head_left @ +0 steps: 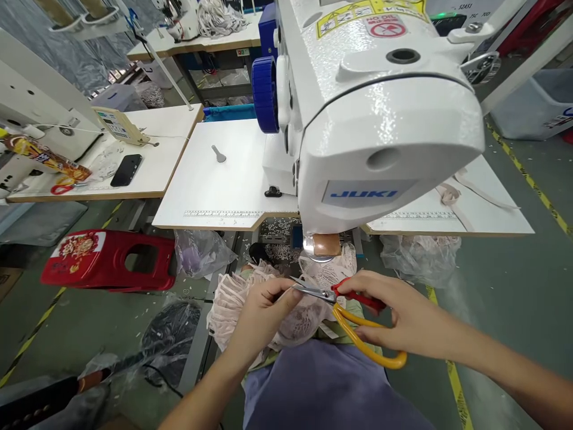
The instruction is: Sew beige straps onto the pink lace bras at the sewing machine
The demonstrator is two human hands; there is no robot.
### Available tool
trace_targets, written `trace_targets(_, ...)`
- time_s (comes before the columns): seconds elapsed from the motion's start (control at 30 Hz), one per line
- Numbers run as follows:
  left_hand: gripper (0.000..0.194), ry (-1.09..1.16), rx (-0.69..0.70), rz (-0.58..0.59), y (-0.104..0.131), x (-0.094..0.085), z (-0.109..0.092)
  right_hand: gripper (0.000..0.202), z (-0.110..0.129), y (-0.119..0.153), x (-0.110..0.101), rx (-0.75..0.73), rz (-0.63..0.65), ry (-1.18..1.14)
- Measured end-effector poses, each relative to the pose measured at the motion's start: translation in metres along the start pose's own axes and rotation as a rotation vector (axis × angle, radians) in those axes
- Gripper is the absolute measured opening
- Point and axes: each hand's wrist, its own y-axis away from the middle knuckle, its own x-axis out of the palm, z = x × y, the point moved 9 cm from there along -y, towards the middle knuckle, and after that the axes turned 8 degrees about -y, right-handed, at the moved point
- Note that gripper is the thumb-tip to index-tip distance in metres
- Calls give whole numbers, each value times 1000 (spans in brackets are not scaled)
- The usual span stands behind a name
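Note:
My right hand (389, 310) grips a pair of scissors (329, 295) with one red and one yellow handle. The handles stand apart, and the blades point left toward my left fingertips. My left hand (271, 310) is closed in a pinch right at the blade tips; what lies between the fingers is too small to make out. Pale pink lace fabric (226, 304), gathered in many folds, lies on my lap behind and beside my left hand. A lace piece shaped like a cup (302, 322) shows below the blades.
A white JUKI sewing machine (389, 173) stands directly ahead over a white table (210, 185). Pale straps (465, 191) lie on its right side. To the left are a phone (126, 170) on a neighbouring table and a red stool (111, 260) on the floor.

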Motion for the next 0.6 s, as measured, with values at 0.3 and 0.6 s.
trace_targets(0.3, 34, -1, 1, 37, -2, 3, -3, 39, 1, -2, -1, -14, 1, -31)
trace_targets(0.6, 36, -18, -26, 43, -2, 13, -3, 36, -5, 7, -5, 1, -36, -59)
